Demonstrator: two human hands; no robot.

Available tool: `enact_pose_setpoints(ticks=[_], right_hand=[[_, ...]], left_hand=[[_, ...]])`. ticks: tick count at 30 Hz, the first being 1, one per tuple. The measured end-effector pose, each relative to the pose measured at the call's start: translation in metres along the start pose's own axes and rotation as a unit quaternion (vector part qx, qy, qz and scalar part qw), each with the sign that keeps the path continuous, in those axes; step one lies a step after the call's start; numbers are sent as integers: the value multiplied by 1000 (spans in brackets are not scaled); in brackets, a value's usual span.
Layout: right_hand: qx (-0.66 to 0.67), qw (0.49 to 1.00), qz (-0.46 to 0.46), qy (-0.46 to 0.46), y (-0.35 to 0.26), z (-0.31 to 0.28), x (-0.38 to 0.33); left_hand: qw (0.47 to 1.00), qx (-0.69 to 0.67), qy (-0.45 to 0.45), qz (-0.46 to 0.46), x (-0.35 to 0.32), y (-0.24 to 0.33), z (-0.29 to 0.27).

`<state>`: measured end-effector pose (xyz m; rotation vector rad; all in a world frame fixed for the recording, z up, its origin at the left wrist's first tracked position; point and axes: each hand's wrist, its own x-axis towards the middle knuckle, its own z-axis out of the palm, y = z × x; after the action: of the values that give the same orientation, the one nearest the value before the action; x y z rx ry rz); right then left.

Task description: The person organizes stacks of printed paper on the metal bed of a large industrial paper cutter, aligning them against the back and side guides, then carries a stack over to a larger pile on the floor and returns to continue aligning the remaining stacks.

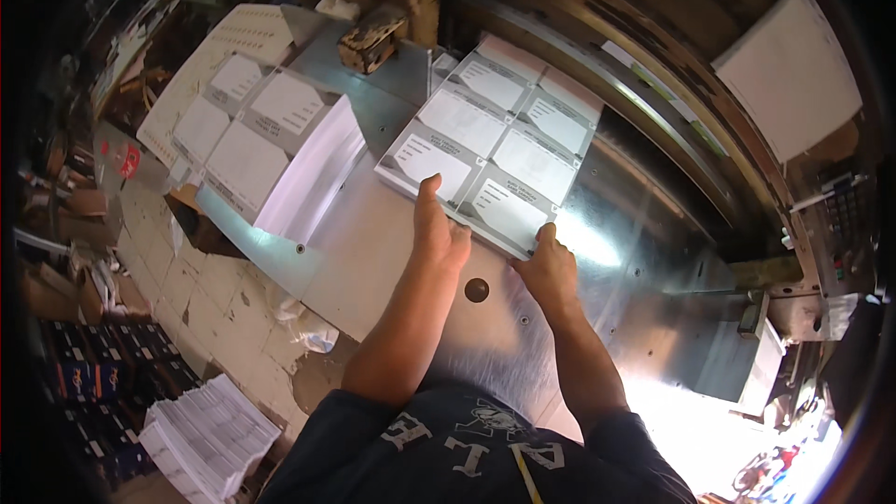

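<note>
A stack of printed sheets [499, 126] with white and grey panels lies on the metal table in front of me. My left hand [441, 229] is at its near edge, thumb up on the top sheet and the other fingers bent against the side, partly hidden. At the near right corner, my right hand [549, 266] holds the same stack, its thumb and fingers closed around the edge. To the left rests a second, thicker stack of similar sheets [247, 165], its right side fanned in uneven layers; neither hand touches it.
The metal table [373, 271] has a round dark hole [477, 290] close to my arms. A worn block [371, 39] stands at the back. Beyond the sheets runs a long machine bar [653, 98]. Another paper pile [210, 439] sits low at the left, beside dark boxes [103, 383].
</note>
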<state>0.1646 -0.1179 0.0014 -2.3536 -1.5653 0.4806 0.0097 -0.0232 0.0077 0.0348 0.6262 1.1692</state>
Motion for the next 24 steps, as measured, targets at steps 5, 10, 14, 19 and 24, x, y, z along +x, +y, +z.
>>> enact_pose_setpoints(ticks=[5,10,14,19,24], right_hand=[[4,1000,-10,-10,7,-1,2],[5,1000,-22,-12,18,0,3],[18,998,-63,-24,11,-32,3],[-14,966,-148,213,12,-74,141],[-134,947,-267,115,10,-12,265]], left_hand=[[999,23,27,-31,-6,5,14],[998,45,24,-44,-8,-1,17],[996,58,59,-34,-3,5,-6],[991,83,82,-67,-19,14,2],[985,147,61,-66,-12,2,-22]])
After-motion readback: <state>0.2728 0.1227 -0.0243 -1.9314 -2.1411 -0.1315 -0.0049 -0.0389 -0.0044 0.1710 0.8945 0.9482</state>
